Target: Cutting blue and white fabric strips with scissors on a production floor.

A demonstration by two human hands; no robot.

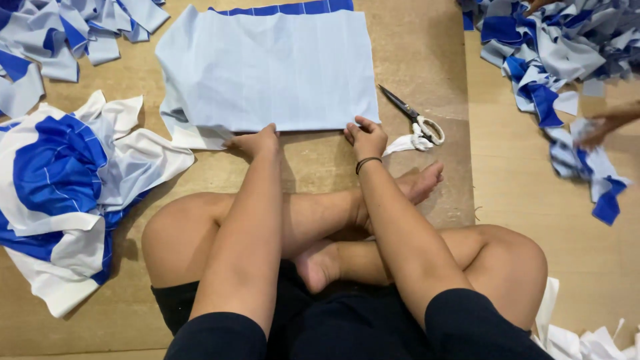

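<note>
Both hands at the near edge of a flat pale blue cloth on a brown board floor.

The left hand (255, 141) lies nearly closed, knuckles down, pressing the near edge of the pale blue cloth (273, 70); the right hand (364, 137) pinches that same edge near its right corner with curled fingers (a dark band sits on the wrist). The cloth lies spread flat just beyond the crossed legs, its far edge trimmed in dark blue. Bare board shows between the cloth's near edge and the knees. Scissors (415, 117) lie just right of the cloth, beside a white scrap (405, 143). A crumpled blue-and-white heap (63, 193) sits left; cut pieces (560, 60) pile far right, where another person's hand (600, 127) touches them.
</note>
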